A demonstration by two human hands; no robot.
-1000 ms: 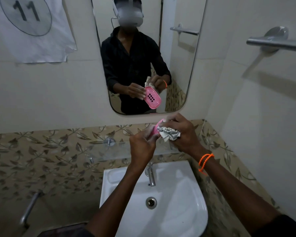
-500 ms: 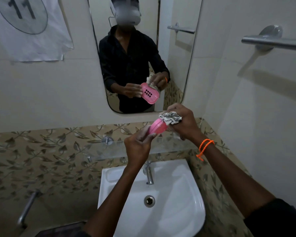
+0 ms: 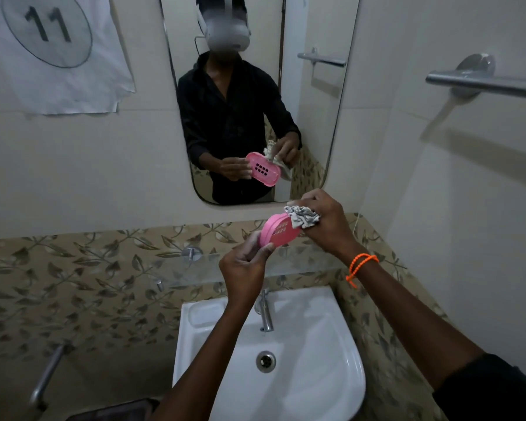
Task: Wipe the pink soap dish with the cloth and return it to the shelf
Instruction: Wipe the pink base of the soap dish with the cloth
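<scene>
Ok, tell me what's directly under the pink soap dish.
The left hand grips the pink soap dish from below; lower down are the glass shelf and sink. The shelf beneath the hands is hidden.

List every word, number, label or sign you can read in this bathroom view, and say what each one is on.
"11": hand-drawn inside a circle on the white paper sheet stuck to the wall, left of the mirror.
No other text is readable: the pink soap dish, the cloth, the sink and the towel bar show no lettering or brand marks.
</scene>
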